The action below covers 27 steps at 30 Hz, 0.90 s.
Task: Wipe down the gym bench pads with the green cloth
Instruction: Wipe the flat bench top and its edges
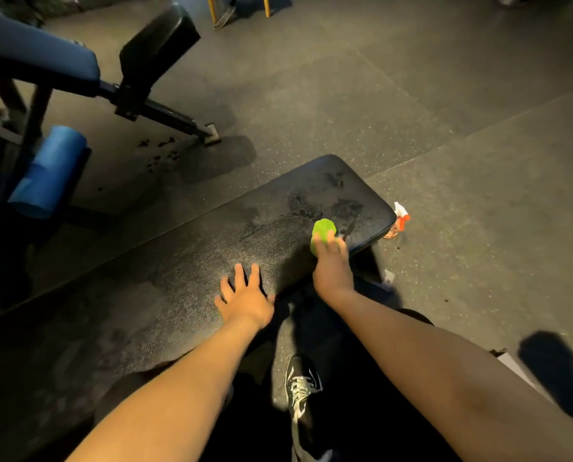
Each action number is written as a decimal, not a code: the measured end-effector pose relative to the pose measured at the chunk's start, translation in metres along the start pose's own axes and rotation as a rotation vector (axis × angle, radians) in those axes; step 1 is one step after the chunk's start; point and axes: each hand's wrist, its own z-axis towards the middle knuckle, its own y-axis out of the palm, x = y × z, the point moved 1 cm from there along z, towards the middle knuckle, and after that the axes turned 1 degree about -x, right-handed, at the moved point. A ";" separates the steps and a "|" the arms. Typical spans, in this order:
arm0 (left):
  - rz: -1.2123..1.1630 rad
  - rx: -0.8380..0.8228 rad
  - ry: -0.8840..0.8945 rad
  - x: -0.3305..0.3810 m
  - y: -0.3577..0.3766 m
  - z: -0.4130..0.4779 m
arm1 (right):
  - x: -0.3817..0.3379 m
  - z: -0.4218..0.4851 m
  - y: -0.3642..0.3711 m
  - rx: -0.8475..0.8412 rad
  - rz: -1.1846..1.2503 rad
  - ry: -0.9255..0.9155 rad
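Head view — my right hand point(332, 261) presses the green cloth point(323, 232) on the bench pad point(195, 261) near its far end; left hand point(243, 300) flat, fingers spread. Wet streaks remain — wiping looks barely begun.

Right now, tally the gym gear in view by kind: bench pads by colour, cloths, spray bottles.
Black vinyl bench pads: 2
Blue foam pads: 2
Crumpled green cloth: 1
Red-and-white plastic spray bottle: 1
Total: 6
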 end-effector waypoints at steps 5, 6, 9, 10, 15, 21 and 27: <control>0.035 0.076 0.031 -0.004 0.007 -0.006 | -0.012 -0.039 0.013 -0.114 -0.005 -0.301; 0.032 0.074 0.027 -0.002 0.007 -0.007 | -0.012 -0.044 0.013 -0.156 -0.008 -0.383; 0.038 0.058 0.046 0.003 0.009 -0.010 | 0.011 -0.035 0.023 -0.157 -0.021 -0.487; 0.030 0.053 0.053 0.003 0.009 -0.010 | 0.018 -0.028 0.024 -0.100 0.009 -0.382; -0.003 0.001 0.059 0.005 0.009 -0.015 | 0.023 -0.030 0.006 0.109 0.287 0.064; -0.020 0.036 0.050 0.010 0.013 -0.017 | -0.005 -0.064 0.033 0.050 0.335 -0.065; -0.018 0.097 0.057 0.008 0.008 -0.018 | -0.005 -0.047 0.019 0.037 0.355 -0.135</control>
